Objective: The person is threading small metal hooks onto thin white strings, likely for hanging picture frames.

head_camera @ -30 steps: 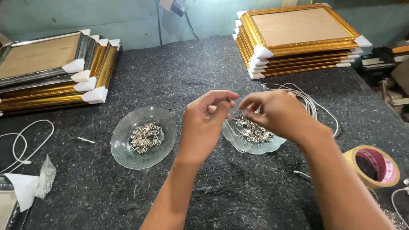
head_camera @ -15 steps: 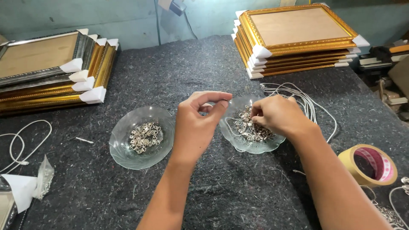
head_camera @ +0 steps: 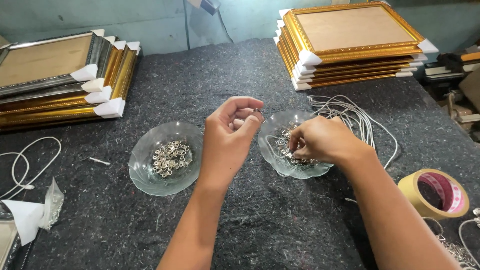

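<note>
Two clear glass dishes sit on a dark felt table. The left dish (head_camera: 145, 176) holds a small heap of silver metal rings (head_camera: 170, 157). My left hand (head_camera: 231, 131) hovers between the dishes, thumb and forefinger pinched on a tiny metal piece (head_camera: 257, 110). My right hand (head_camera: 322, 140) reaches down into the right dish (head_camera: 272, 150), fingertips among the small metal pieces (head_camera: 286, 135) there; whether it grips one is hidden.
Stacks of gold picture frames with white corner guards stand at the back left (head_camera: 55, 82) and back right (head_camera: 350, 42). White cords (head_camera: 350, 112) lie behind the right dish, another cord (head_camera: 25, 165) at the left. A tape roll (head_camera: 435, 192) sits at the right.
My right hand has moved away from the left hand and dropped into the right dish. The left hand has stayed raised with its pinch.
</note>
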